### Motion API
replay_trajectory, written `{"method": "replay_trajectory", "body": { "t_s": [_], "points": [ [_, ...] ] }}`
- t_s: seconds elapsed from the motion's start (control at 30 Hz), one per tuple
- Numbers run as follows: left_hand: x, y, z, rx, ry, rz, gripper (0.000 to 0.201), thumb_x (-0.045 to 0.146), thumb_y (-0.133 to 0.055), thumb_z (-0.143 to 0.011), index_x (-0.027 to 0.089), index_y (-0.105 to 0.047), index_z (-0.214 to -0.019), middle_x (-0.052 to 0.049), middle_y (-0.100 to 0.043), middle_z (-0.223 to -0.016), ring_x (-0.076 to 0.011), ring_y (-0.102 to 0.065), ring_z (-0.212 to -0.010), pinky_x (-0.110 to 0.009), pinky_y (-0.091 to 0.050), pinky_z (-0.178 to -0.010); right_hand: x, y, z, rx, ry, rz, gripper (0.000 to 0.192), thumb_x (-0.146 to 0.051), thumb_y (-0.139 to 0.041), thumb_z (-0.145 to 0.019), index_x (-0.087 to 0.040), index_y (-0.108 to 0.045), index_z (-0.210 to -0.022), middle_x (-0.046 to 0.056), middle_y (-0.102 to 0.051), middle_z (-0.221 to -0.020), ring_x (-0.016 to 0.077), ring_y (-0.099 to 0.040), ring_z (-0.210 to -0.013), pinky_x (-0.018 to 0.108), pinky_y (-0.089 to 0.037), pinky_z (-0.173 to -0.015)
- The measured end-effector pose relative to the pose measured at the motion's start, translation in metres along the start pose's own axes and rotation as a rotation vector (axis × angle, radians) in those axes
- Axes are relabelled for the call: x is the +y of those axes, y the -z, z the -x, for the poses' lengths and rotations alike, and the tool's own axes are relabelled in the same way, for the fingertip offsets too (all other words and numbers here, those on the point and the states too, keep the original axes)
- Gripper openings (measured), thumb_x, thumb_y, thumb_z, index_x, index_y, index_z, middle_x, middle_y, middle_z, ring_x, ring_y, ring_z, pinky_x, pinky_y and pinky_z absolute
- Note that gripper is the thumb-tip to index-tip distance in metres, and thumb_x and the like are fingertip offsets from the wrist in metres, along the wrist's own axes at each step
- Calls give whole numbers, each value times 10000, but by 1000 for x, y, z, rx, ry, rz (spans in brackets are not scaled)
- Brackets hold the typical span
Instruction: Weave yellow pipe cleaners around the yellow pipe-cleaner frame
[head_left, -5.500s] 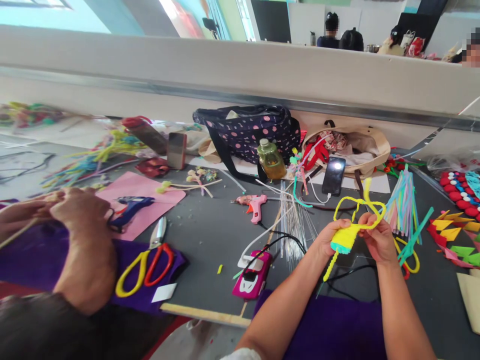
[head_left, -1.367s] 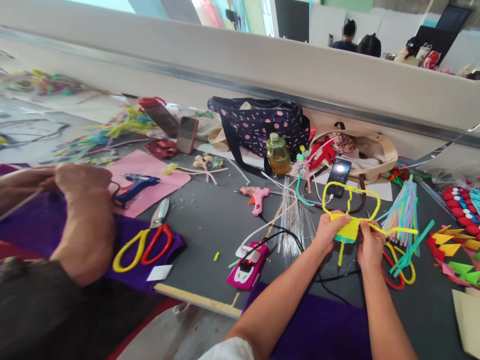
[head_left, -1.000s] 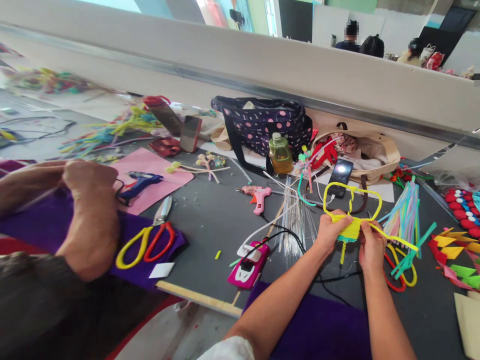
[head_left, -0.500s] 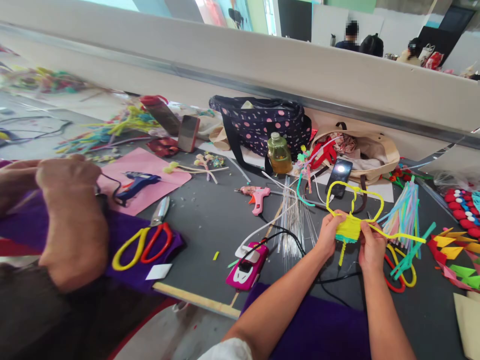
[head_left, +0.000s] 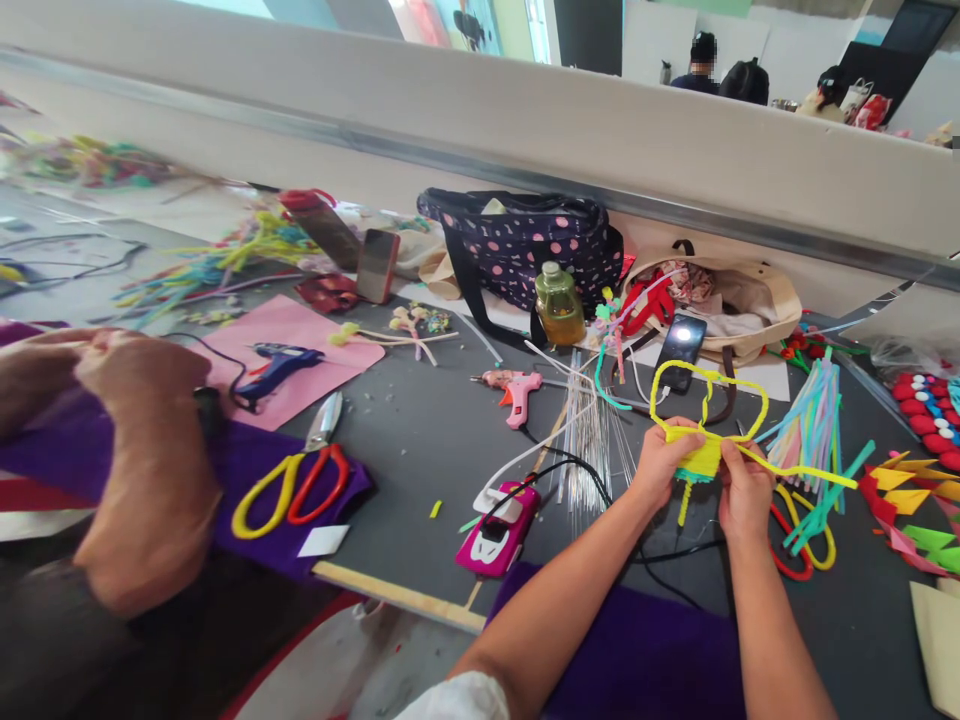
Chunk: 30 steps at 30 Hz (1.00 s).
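Between my hands is a yellow pipe-cleaner piece (head_left: pixel 700 458), with a wrapped yellow block, a teal lower edge, two open loops above and a short twisted stem below. My left hand (head_left: pixel 667 462) is closed on the block's left side, thumb across its front. My right hand (head_left: pixel 744 490) pinches the right side, where a loose yellow strand runs out to the right. Beyond the loops lies a phone (head_left: pixel 681 350) with a bright spot on its screen. Red-and-yellow scissors (head_left: pixel 823 550) lie beside my right hand, partly under teal strips.
A pink glue gun (head_left: pixel 516 392), silver wires (head_left: pixel 589 450) and a magenta power strip (head_left: pixel 499 535) lie left of my arms. Pastel pipe cleaners (head_left: pixel 810 430) are on the right. At left, a co-worker's hands (head_left: pixel 135 370) are near other scissors (head_left: pixel 296 485) and a blue glue gun (head_left: pixel 277 370).
My left thumb has slid right across the front of the yellow block. The co-worker's hands have shifted slightly down. The view has moved a little.
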<state>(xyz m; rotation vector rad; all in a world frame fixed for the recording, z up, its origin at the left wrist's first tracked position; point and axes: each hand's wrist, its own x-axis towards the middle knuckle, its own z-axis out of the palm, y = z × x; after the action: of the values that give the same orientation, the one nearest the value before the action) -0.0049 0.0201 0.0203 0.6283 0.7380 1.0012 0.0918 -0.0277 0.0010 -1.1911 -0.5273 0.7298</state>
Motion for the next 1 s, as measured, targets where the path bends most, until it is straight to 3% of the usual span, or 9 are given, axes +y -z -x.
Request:
{"method": "replay_trajectory", "body": {
  "t_s": [0.2,0.5,0.73,1.0],
  "points": [
    [1,-1,0,45,-2,35,250,256,-792,-523,147,-626,-675,11,-595,-557,-118,-541,-480,-234,-434,-498,6,3,1,9,13,45,265,-383,-773,-679,-176,-617,-731,-34,-596,-637,114,-511,-559,245,-415,-544],
    [1,-2,1,39,-16,55,272,293,-809,-531,145,-624,-665,8,-601,-554,-120,-549,-473,-239,-448,-493,0,0,3,18,67,59,250,-363,-775,-678,-174,-612,-685,-38,-579,-604,105,-492,-536,232,-390,-516],
    [1,-2,2,-10,10,65,310,315,-826,-548,136,-685,-759,-30,-671,-685,-132,-590,-547,-261,-491,-557,2,2,1,50,99,73,241,-346,-766,-694,-180,-592,-682,-46,-564,-597,98,-489,-535,223,-391,-510],
    [-1,-2,2,25,11,79,331,332,-845,-526,139,-663,-724,-13,-652,-639,-131,-584,-526,-259,-481,-546,2,1,2,43,100,71,246,-355,-763,-698,-175,-596,-684,-46,-552,-589,95,-483,-526,220,-383,-498]
  ]
}}
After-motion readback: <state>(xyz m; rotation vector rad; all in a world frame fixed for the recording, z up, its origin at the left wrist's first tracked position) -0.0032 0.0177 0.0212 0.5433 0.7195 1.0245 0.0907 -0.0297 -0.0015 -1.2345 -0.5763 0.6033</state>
